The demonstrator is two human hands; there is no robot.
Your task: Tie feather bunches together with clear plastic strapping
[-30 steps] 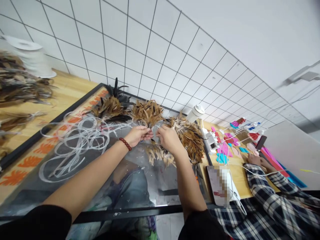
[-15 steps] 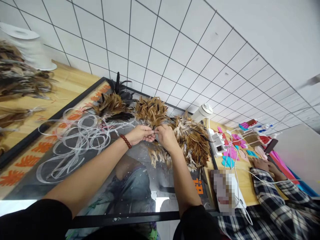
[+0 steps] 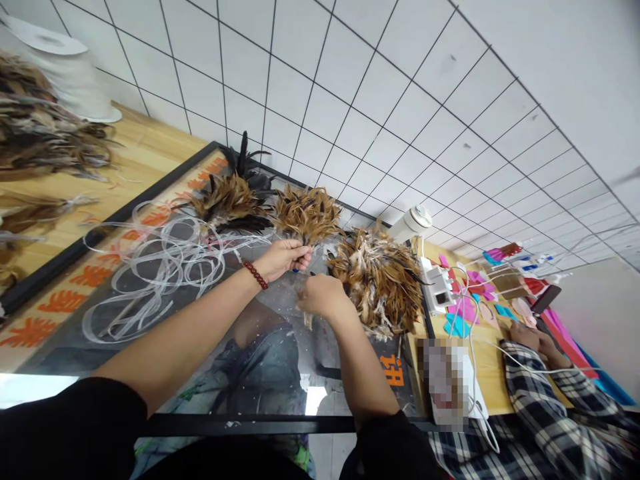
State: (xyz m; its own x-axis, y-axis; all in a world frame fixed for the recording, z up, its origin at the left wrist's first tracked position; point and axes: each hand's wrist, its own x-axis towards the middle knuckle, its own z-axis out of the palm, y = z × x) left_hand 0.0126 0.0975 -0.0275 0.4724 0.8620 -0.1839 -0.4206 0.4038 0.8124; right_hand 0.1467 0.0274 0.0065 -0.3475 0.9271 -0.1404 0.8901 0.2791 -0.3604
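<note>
The left hand has its fingers pinched on the base of a golden-brown feather bunch, which fans towards the white tiled wall over a black-framed glass surface. The right hand curls nearby; its hold I cannot tell. Orange Chinese characters edge the surface; a white cylindrical bottle is lidded.

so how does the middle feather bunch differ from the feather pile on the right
The feather pile spreads wider than the middle bunch. The feather pile mixes in many pale, whitish feathers; the middle bunch is mostly golden brown and dark. The feather pile lies beside the right hand, the middle bunch just beyond the left hand. Both include brown feathers.
</note>
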